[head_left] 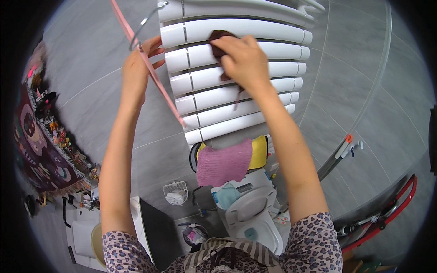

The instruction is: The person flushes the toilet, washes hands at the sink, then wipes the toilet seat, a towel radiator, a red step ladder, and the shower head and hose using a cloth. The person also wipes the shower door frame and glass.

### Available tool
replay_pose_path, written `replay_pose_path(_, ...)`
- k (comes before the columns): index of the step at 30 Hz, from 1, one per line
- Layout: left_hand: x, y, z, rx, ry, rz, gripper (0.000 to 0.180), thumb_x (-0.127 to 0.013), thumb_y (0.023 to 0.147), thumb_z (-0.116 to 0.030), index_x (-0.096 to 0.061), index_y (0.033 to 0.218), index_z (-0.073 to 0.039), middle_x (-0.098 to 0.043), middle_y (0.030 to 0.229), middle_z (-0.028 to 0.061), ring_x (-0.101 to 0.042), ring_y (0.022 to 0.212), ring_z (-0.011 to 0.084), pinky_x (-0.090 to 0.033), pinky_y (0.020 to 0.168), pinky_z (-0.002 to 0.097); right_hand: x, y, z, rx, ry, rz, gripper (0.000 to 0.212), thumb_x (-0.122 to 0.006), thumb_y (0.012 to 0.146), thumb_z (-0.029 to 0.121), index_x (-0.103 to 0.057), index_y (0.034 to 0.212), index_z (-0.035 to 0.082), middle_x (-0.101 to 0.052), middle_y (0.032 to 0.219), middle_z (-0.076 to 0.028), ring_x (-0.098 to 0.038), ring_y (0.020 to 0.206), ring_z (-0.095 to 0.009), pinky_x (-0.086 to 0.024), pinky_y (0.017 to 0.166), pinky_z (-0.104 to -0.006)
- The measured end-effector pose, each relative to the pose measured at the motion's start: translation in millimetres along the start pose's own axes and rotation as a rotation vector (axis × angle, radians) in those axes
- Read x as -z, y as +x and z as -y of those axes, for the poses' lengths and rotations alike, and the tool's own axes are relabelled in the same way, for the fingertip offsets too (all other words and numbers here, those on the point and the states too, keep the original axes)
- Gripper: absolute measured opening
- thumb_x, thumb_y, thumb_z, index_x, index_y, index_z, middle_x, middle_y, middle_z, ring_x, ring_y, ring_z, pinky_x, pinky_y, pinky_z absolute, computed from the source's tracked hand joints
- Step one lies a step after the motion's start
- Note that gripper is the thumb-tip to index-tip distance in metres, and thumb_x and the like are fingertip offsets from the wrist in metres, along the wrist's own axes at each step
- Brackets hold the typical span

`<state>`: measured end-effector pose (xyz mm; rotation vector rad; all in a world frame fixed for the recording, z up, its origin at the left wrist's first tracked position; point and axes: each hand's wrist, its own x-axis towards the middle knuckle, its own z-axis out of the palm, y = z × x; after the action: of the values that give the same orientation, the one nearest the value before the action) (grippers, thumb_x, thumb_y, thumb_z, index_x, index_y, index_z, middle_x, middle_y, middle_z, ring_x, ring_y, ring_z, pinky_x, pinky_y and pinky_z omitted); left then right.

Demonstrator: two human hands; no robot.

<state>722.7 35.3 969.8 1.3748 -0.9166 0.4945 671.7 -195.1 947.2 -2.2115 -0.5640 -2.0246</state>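
A white towel radiator (236,50) with several wide flat bars is fixed to the grey wall before me. My right hand (246,59) is closed around a dark brown cloth (220,42) and presses it against the upper bars. A thin end of the cloth dangles below the hand. At the radiator's left edge, my left hand (140,68) has its fingers stretched apart, reaching toward the bar ends. A pink clothes hanger (161,86) with a metal hook crosses in front of this hand. Whether the left fingertips touch the radiator is unclear.
Below the radiator hang a purple towel (224,161) and a yellow cloth (259,154). Under them stands a toilet (248,207) with its lid raised. A wire basket (175,192) is on the wall, a bin (195,234) beneath. At right lies a red-framed item (382,232).
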Motion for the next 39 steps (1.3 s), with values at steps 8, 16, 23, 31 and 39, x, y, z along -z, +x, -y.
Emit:
replay_pose_path(8, -0.6, -2.9, -0.7, 0.050, 0.020, 0.033, 0.053, -0.042, 0.091, -0.040, -0.049, 0.128, -0.002, -0.050, 0.130, 0.0137, -0.052, 0.114, 0.0250, -0.047, 0.091, 0.0359, 50.9, -28.7, -93.0, -0.160, -0.168, -0.040, 0.031, -0.055, 0.070, 0.007, -0.070, 0.094, 0.019, -0.067, 0.099, 0.004, -0.055, 0.081, -0.021, -0.051, 0.074, -0.0316)
replay_pose_path(16, -4.6, -5.5, 0.2, 0.055, 0.007, 0.040, 0.054, -0.039, 0.094, -0.041, -0.047, 0.130, -0.001, -0.048, 0.132, 0.0145, -0.048, 0.119, 0.0262, -0.044, 0.096, 0.0384, 80.5, -60.5, -167.7, -0.311, -0.396, -0.059, 0.038, -0.052, 0.073, 0.007, -0.061, 0.108, 0.015, -0.061, 0.116, -0.002, -0.047, 0.104, -0.031, -0.041, 0.093, -0.0371)
replay_pose_path(23, -5.3, -8.1, -2.2, 0.060, 0.016, 0.069, 0.053, -0.037, 0.095, -0.040, -0.046, 0.131, -0.003, -0.047, 0.133, 0.0141, -0.047, 0.120, 0.0263, -0.044, 0.097, 0.0384, 81.4, -65.5, -213.7, -0.548, -0.212, -0.106, 0.046, -0.059, 0.072, 0.022, -0.053, 0.116, 0.006, -0.055, 0.117, -0.015, -0.049, 0.108, -0.035, -0.041, 0.093, -0.0403)
replay_pose_path(31, -4.0, -11.6, 1.0, 0.040, 0.045, 0.073, 0.054, -0.036, 0.096, -0.044, -0.045, 0.133, -0.006, -0.044, 0.135, 0.0142, -0.045, 0.122, 0.0265, -0.043, 0.099, 0.0384, 86.1, -58.3, -224.0, -0.789, -0.106, 0.076, 0.046, -0.052, 0.075, 0.022, -0.057, 0.117, 0.005, -0.062, 0.107, -0.018, -0.060, 0.098, -0.034, -0.045, 0.088, -0.0385)
replay_pose_path(39, -1.6, -14.9, 4.9, -0.007, 0.081, 0.099, 0.054, -0.041, 0.092, -0.039, -0.042, 0.135, -0.005, -0.045, 0.135, 0.0105, -0.045, 0.123, 0.0253, -0.041, 0.100, 0.0378, 62.7, -42.0, -174.2, -0.298, -0.704, -0.034, 0.023, -0.048, 0.075, 0.007, -0.065, 0.089, 0.001, -0.064, 0.098, -0.014, -0.057, 0.085, -0.036, -0.046, 0.079, -0.0412)
